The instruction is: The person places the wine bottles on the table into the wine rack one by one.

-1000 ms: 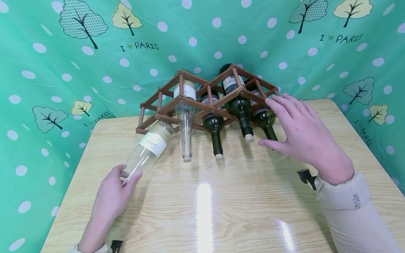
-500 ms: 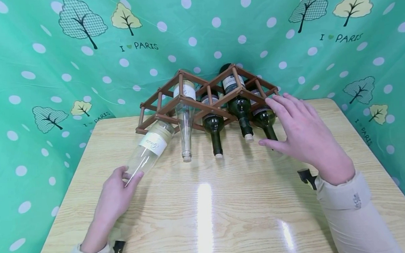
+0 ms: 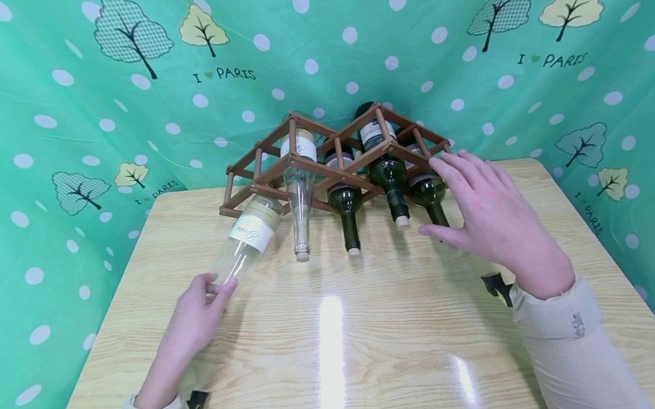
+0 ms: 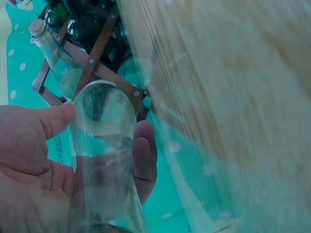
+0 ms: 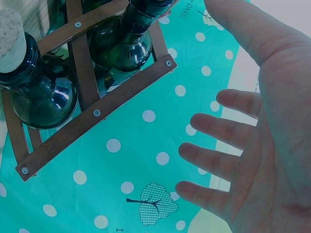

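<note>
My left hand holds a clear glass bottle with a white label, thumb on one side and fingers on the other. The bottle slants, its base end at the lower left opening of a brown wooden wine rack. In the left wrist view, its clear glass shows between thumb and fingers; its neck end is hidden by the hand in the head view. My right hand is spread with nothing in it, fingertips at the rack's right end. Beside its thumb is a dark green bottle.
Another corked clear bottle lies in the rack, neck forward, right of the held one. More corked green bottles fill other openings. The rack stands at the back of a wooden table, before a green dotted cloth.
My left hand has shifted slightly right, and the held bottle has swung a little, its hand end moving right. My right hand and the rack stay where they were.
</note>
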Demonstrator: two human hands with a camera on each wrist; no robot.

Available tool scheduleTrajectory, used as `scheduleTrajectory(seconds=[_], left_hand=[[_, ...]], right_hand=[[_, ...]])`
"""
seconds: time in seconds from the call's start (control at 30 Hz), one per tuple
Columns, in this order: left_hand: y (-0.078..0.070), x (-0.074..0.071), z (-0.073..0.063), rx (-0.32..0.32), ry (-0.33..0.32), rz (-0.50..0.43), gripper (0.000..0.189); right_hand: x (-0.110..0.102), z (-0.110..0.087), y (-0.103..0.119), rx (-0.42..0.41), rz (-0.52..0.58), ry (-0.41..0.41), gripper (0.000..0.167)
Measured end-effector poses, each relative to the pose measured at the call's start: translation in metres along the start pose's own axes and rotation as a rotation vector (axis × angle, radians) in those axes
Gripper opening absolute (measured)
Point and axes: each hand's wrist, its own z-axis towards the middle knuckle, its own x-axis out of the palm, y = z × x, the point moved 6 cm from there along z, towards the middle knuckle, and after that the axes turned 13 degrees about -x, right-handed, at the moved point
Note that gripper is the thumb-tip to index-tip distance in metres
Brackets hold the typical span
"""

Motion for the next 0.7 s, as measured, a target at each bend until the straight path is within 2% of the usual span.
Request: scheduleTrajectory(seconds=[0.37,0.7], left_hand=[[-0.0012,0.005,-0.0015,0.017,0.044,-0.035,0.09],[-0.002,0.0082,-0.0032,0.027,0.089,-0.076,0.089]], right_hand=[[-0.0001,0.0008,0.0016,0.0,-0.002,0.009,0.114],[0.0037,0.0007,0.0012,0.024,0.002,0.053,0.115]])
